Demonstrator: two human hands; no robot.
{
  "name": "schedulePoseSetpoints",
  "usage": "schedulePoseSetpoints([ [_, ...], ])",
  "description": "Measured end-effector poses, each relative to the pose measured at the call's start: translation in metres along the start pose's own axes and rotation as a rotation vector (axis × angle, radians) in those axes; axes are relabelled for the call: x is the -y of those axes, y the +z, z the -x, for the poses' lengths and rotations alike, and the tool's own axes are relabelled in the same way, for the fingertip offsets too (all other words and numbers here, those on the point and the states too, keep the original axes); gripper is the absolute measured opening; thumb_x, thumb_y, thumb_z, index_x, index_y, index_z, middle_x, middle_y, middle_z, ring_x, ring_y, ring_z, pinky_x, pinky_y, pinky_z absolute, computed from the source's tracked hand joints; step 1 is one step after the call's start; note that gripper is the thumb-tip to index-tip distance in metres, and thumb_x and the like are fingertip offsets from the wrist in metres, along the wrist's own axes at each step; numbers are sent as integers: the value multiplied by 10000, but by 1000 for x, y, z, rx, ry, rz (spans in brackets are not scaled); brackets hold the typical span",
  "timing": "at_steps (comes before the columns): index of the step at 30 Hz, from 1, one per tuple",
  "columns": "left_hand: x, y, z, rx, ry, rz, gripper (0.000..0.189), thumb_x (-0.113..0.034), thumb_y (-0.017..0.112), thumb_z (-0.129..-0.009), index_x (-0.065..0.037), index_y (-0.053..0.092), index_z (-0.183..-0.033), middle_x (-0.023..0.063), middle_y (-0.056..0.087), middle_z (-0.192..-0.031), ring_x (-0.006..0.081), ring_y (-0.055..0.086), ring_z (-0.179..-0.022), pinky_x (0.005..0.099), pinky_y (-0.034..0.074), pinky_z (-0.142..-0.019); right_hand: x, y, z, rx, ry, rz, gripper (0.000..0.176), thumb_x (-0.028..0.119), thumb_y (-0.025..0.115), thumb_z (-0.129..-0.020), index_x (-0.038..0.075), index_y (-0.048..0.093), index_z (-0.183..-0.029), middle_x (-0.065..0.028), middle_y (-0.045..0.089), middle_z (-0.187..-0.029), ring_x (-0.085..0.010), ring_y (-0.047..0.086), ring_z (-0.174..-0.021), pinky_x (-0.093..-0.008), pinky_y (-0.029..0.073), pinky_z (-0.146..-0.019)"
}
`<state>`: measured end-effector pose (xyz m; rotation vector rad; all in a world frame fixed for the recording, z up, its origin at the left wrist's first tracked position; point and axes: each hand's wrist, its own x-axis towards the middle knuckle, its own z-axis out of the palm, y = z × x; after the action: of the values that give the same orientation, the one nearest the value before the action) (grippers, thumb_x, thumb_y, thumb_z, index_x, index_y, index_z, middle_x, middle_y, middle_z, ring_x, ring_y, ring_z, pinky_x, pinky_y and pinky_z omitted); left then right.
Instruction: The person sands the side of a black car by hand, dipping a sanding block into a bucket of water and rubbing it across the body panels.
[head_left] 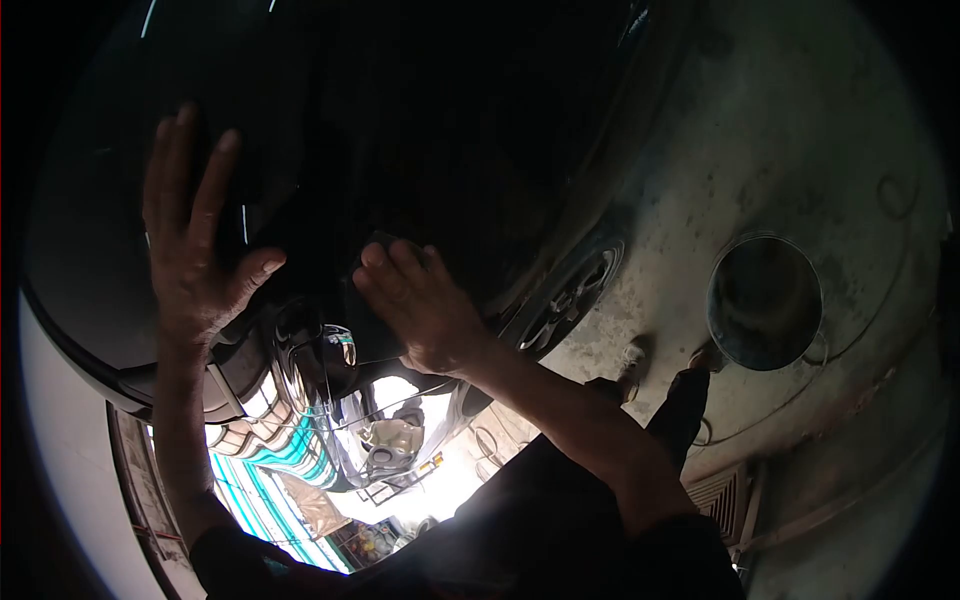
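My left hand (195, 245) is spread over the glossy black body panel (400, 110) of a car, thumb held apart from the fingers and nothing in its grip. To its right, my right hand (425, 310) bears down on the same panel with fingers close together and slightly bent. Under those fingertips pokes the edge of a thin dark flat sheet (383, 238), most of it hidden by the hand. Shiny curved trim (300, 350) of the car lies below and between the two hands.
A car wheel (570, 300) sits right of my right hand. On the grey concrete floor (800, 170) stands a round dark bucket (765, 305), with a thin hose (800, 400) lying around it. My shoes (635, 355) are left of the bucket. A floor grate (722, 500) is below.
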<state>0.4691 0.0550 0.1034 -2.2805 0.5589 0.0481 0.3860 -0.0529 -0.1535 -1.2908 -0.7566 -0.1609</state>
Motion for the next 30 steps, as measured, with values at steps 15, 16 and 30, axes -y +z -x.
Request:
schedulePoseSetpoints([
  [15, -5, -7, -3, 24, -28, 6, 988, -871, 388, -839, -168, 447, -1532, 194, 346, -1612, 433, 310, -1492, 621, 311, -1175, -32, -42, -50, 180, -64, 159, 1040, 288, 832, -731, 54, 298, -1592, -156, 177, -1697, -355, 200, -1557, -592, 232, -1217],
  [16, -5, -7, -3, 26, -28, 6, 988, -871, 387, -840, -168, 446, -1532, 195, 347, -1611, 436, 312, -1490, 622, 315, -1172, -41, -61, -85, 23, -34, 190, 1055, 315, 840, -740, 59, 278, -1595, -164, 188, -1690, -366, 215, -1548, -570, 240, -1222],
  [30, -6, -14, -3, 76, -66, 45, 950, -843, 444, -855, -163, 470, -1519, 227, 345, -1608, 452, 304, -1491, 634, 311, -1148, -53, -83, -130, -134, 49, 163, 701, 242, 617, -964, -47, 339, -1539, -270, 246, -1639, -422, 235, -1530, -573, 241, -1224],
])
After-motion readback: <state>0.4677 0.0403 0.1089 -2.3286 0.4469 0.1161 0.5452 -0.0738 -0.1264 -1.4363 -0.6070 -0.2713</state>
